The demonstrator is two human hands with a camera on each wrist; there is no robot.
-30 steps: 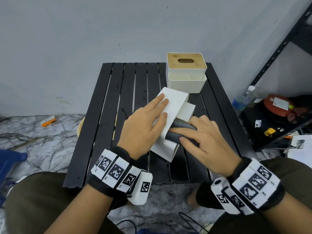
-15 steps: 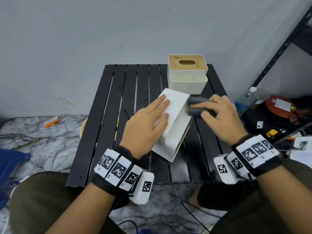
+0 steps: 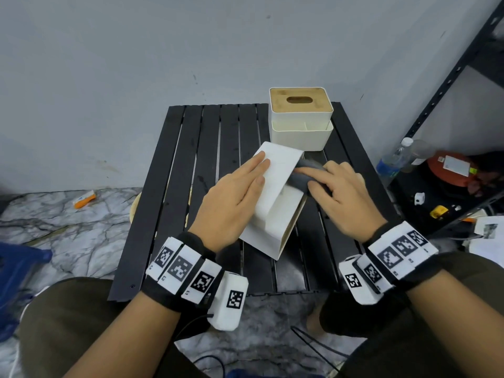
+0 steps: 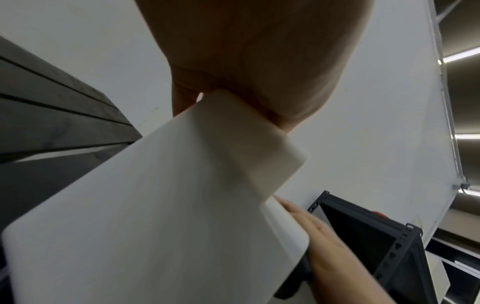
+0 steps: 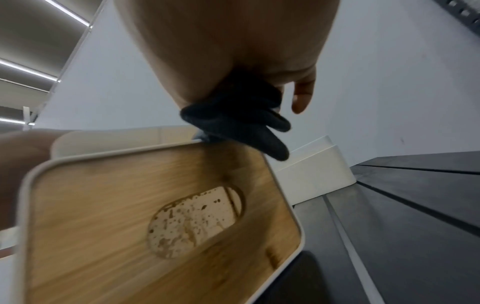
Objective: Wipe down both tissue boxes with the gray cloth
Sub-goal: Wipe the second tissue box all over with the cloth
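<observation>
Near tissue box (image 3: 275, 203) on its side mid-table, left hand (image 3: 231, 197) flat on top, fingers straight. Right hand (image 3: 343, 197) clutches gray cloth (image 3: 302, 177) against right face. Far box (image 3: 301, 118) upright, far right. Risk: sideways push slides box; pin harder. Black slatted table (image 3: 174, 186), gray wall (image 3: 136, 64), metal shelf (image 3: 447, 83) right.

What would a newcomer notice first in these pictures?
First, the white tissue box lying tipped on its side in the middle of the black slatted table, with the left hand flat on top of it. The right hand rubs a gray cloth along its right face. A second tissue box stands upright behind.
</observation>
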